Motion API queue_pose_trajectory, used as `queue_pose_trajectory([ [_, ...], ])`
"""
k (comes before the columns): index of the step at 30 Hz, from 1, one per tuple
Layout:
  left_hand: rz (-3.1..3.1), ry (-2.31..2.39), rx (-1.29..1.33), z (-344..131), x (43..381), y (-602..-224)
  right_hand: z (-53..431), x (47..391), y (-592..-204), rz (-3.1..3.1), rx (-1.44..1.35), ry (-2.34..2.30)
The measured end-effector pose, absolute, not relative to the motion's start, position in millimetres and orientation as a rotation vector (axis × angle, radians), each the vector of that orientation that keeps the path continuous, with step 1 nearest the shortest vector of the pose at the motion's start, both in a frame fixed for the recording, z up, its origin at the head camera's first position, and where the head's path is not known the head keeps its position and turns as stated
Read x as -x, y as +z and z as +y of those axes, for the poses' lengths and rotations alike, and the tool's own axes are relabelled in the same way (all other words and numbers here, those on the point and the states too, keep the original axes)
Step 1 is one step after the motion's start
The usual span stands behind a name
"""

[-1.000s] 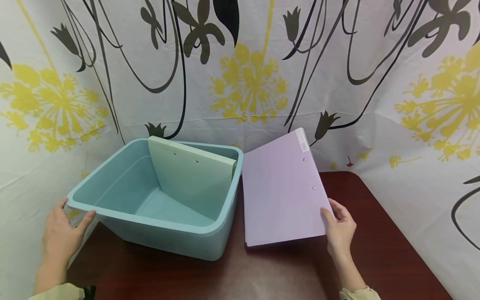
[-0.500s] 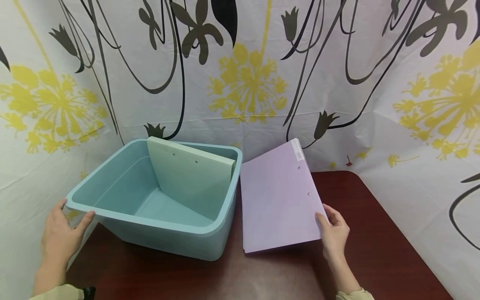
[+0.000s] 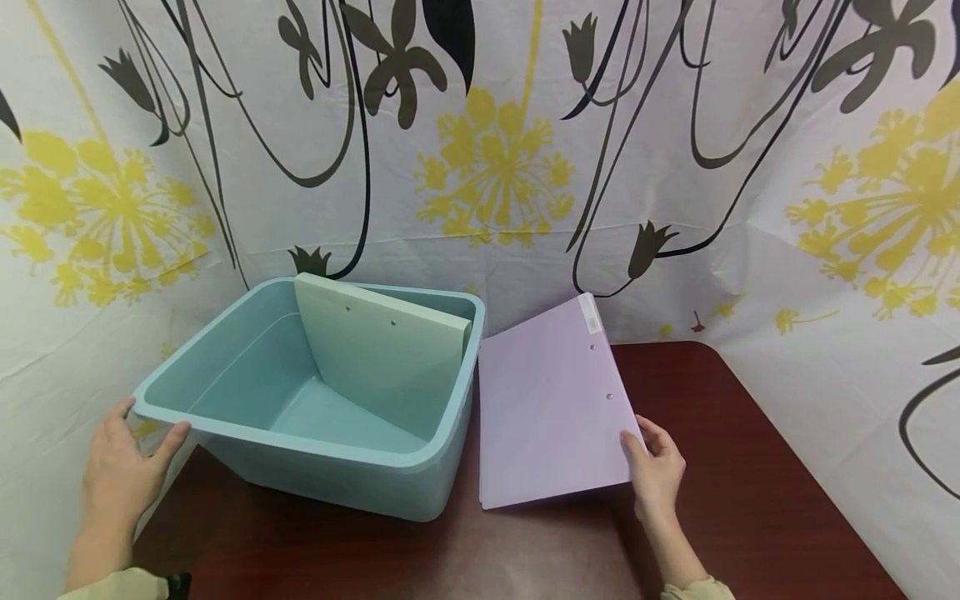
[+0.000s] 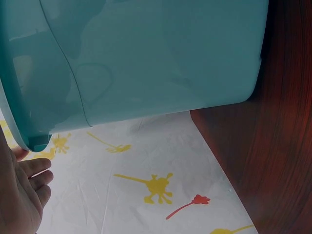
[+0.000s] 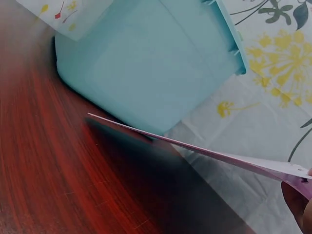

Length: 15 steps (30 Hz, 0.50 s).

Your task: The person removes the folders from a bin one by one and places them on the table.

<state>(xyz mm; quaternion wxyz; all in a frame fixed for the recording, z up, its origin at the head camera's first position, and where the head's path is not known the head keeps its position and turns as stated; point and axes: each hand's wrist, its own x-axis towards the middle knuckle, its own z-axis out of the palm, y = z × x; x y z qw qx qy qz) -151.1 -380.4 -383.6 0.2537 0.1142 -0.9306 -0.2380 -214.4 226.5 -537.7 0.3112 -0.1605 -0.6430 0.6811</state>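
A blue plastic tub stands on the left half of the table. My left hand grips its near left corner, thumb and forefinger at the rim; in the left wrist view the other fingers of the hand bend loosely below it. A pale green folder leans upright inside the tub. To the right of the tub, my right hand pinches a lilac folder by its right edge. That folder slants, its right side raised over the table. It has two rivets and a white label at the top corner.
The dark red-brown wooden table runs to the wall side. Behind it and on both sides hangs a white sheet printed with yellow and grey flowers. The tub's right wall stands close beside the lilac folder.
My right hand has moved left and slightly down with the lilac folder, whose raised side has sunk towards the table. The left hand and the tub have stayed in place.
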Motion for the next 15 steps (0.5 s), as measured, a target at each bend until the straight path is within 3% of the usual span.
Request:
queue_pose_trajectory([
  [6, -2.532, -0.645, -0.31, -381, 151, -384, 207, 193, -503, -1.687, 0.41, 1.858],
  [15, -2.529, -0.652, -0.322, -382, 152, -385, 222, 217, -561, -1.751, 0.531, 1.788],
])
